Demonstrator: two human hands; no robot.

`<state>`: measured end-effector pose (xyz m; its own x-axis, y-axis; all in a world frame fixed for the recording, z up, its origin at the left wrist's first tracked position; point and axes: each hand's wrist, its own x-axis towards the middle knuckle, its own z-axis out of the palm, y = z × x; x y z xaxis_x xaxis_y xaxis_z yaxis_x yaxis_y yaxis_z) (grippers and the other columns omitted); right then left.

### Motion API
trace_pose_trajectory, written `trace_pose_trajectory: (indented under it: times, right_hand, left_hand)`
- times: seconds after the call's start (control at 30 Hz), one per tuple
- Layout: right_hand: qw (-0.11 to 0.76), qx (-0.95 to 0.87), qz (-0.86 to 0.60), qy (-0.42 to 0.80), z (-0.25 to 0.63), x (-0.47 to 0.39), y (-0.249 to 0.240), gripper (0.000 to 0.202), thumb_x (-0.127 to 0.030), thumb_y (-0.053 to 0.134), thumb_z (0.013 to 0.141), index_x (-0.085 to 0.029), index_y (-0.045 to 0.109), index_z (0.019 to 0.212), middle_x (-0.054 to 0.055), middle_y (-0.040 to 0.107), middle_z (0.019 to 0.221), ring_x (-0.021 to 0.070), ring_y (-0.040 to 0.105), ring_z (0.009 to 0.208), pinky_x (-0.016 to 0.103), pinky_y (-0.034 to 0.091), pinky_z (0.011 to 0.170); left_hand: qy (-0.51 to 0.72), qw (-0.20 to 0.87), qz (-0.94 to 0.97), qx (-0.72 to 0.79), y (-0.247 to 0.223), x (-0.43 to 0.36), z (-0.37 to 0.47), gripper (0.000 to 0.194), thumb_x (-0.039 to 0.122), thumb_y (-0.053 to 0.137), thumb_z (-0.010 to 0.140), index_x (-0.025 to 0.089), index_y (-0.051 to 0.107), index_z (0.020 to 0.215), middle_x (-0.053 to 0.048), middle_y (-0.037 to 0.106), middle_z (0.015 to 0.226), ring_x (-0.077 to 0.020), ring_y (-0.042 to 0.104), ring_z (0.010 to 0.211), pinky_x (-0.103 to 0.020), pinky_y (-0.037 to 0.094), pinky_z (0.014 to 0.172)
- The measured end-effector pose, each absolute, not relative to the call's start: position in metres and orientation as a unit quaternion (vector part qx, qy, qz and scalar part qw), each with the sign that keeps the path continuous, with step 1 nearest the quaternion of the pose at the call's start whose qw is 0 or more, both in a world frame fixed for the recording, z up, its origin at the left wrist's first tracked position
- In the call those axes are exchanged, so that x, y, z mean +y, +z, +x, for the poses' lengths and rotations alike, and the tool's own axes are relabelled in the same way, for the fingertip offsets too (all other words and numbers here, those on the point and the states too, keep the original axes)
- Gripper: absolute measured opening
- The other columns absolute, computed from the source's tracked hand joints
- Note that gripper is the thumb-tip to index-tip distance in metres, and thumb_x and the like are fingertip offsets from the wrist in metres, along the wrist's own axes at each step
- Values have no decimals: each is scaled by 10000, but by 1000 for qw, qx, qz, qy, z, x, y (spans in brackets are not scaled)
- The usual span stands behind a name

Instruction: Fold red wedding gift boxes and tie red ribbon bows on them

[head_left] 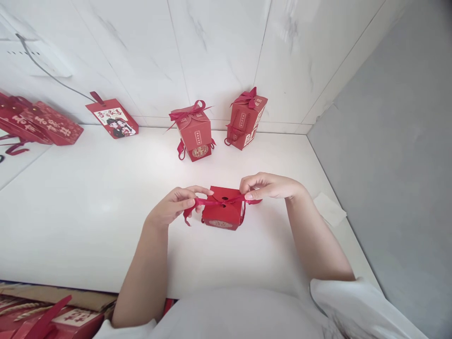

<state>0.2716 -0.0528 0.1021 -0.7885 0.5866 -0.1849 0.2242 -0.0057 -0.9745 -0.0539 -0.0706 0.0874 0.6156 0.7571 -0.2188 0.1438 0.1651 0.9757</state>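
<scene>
A small red gift box sits on the white table in front of me, with a gold emblem on its near side. Across its top runs a dark red ribbon, crossed or knotted at the middle of the lid. My left hand pinches the ribbon's left end just beside the box, its tail hanging below the fingers. On the other side, my right hand pinches the right end between thumb and finger. The ribbon is stretched between both hands.
Two taller red boxes with bows, one behind the work and one farther right, stand near the tiled wall. A red picture box and several red boxes are at left. A white paper lies right. An open carton is lower left.
</scene>
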Motion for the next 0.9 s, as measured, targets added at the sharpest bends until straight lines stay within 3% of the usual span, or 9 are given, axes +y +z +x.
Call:
trace_pose_trajectory:
  times: [0.07,0.23,0.37,0.43,0.53,0.67,0.73,0.8,0.9]
  right_hand:
    - [157,-683,-261,664,268,-53,101,286,-414,709,834,-132,665,834,47,611,908,108,510,715,256,433,648]
    - [227,-645,-212,699,255,-55,99,191,-323,749,810,-141,704,846,123,646,1187,168,617,914,301,496,759]
    - [225,-625,-206,718,248,-56,95,178,-310,750,808,-139,702,816,125,676,1189,113,611,734,263,494,655]
    - [219,-622,-214,721,247,-56,93,199,-325,754,802,-135,701,826,129,686,1176,96,590,672,246,481,602]
    - [215,-616,-218,725,245,-56,90,221,-342,747,806,-131,693,845,129,708,1124,87,579,629,216,433,522]
    - [207,-623,-216,723,242,-57,90,254,-380,687,855,-128,680,889,112,721,1025,79,582,553,193,332,413]
    - [192,-630,-224,718,240,-58,92,282,-407,673,863,-129,675,910,71,710,876,81,572,518,192,318,393]
    - [169,-639,-248,708,240,-60,96,296,-431,673,858,-138,663,902,12,647,716,67,511,470,190,312,397]
    - [135,-661,-284,681,240,-63,104,302,-455,662,862,-155,646,879,-36,550,634,45,387,453,190,293,423]
  left_hand:
    - [245,682,590,356,82,-71,-48,430,536,708,742,126,676,620,-179,688,1080,-153,613,647,-245,488,472]
    - [255,709,562,342,79,-75,-36,402,531,767,687,142,739,787,-112,724,746,-124,561,491,-269,510,471]
    - [262,724,535,348,82,-77,-35,364,497,775,692,152,736,802,-111,743,862,-123,564,498,-263,502,400]
    - [262,717,547,344,83,-77,-36,385,516,770,691,146,740,793,-114,738,812,-135,580,511,-269,514,424]
    - [248,707,576,328,84,-77,-36,384,516,747,724,141,750,808,-96,708,691,-138,581,491,-277,515,479]
    - [247,682,590,356,89,-78,-31,288,426,721,786,139,729,771,-69,708,766,-76,526,457,-250,489,514]
    - [248,654,598,391,92,-79,-27,286,420,704,800,136,711,763,-52,685,734,-67,506,472,-227,472,508]
    - [248,616,613,428,97,-80,-25,298,431,695,800,137,701,751,-46,666,707,-72,507,511,-203,462,500]
    - [219,573,630,476,103,-82,-26,316,460,683,796,148,718,755,-47,659,706,-75,485,524,-174,415,423]
